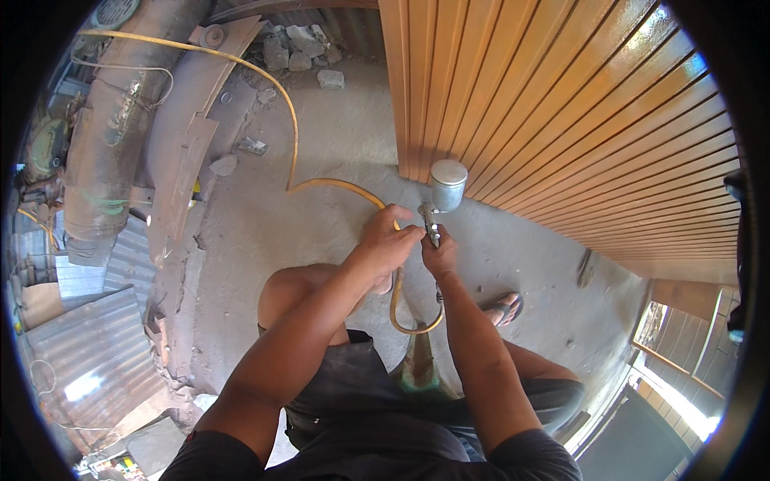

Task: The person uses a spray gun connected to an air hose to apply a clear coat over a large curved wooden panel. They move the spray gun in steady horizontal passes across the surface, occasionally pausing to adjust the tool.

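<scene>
My right hand [439, 255] is wrapped round the grip of a metal spray gun [431, 223], whose silver lidded cup [448, 186] stands upright on it. Just left of the gun, my left hand [387, 240] is closed with a yellow air hose [341, 183] passing between its fingers. Below that hand the hose loops down and curls back up beside my right wrist toward the gun's handle. Close beyond the cup rises the lower corner of a glossy orange-brown slatted wood panel [513, 96].
Dusty concrete floor [345, 136] surrounds my feet. To the left lie a large rusty pipe [112, 152], bent sheet metal [176, 168] and corrugated sheets [96, 361]. Broken concrete chunks [298, 50] sit at the back. My sandalled foot [505, 308] rests at the right.
</scene>
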A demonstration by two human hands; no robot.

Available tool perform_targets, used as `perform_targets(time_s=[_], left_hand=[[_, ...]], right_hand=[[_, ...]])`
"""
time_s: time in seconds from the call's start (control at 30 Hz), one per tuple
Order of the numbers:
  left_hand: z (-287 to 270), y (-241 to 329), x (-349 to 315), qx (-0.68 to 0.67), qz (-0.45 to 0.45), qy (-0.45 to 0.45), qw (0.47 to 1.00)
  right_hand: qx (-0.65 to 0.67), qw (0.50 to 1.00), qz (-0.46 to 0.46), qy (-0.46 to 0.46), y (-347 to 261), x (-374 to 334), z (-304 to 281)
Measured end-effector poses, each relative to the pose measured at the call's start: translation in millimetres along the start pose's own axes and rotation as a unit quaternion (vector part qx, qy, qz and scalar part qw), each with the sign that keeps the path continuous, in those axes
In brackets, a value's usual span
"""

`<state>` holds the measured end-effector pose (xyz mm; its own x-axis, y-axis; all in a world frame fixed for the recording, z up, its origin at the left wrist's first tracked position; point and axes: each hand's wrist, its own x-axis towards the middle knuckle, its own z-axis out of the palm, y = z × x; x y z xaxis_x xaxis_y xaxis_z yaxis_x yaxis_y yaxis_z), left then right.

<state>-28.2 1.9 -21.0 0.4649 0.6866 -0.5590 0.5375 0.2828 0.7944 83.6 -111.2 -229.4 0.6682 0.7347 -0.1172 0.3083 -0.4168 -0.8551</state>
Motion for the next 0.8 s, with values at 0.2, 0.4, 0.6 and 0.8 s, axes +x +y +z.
perform_targets(time_s=[0.2, 0.4, 0.6, 0.8], left_hand=[[-9, -5, 10, 0.03, 0.073, 0.101, 0.992], [-18, 17, 4, 0.03, 0.126, 0.248, 0.96], [-31, 27, 8, -0.032, 0.196, 0.322, 0.926], [-56, 31, 17, -0.134, 0.19, 0.35, 0.908]], right_hand=[[0.059, 0.997, -0.05, 0.008, -57, 22, -21], [0.119, 0.982, -0.137, 0.044, -144, 35, -68], [0.136, 0.962, -0.225, 0.075, -229, 40, -123], [0.156, 0.945, -0.272, 0.095, -301, 33, -168]])
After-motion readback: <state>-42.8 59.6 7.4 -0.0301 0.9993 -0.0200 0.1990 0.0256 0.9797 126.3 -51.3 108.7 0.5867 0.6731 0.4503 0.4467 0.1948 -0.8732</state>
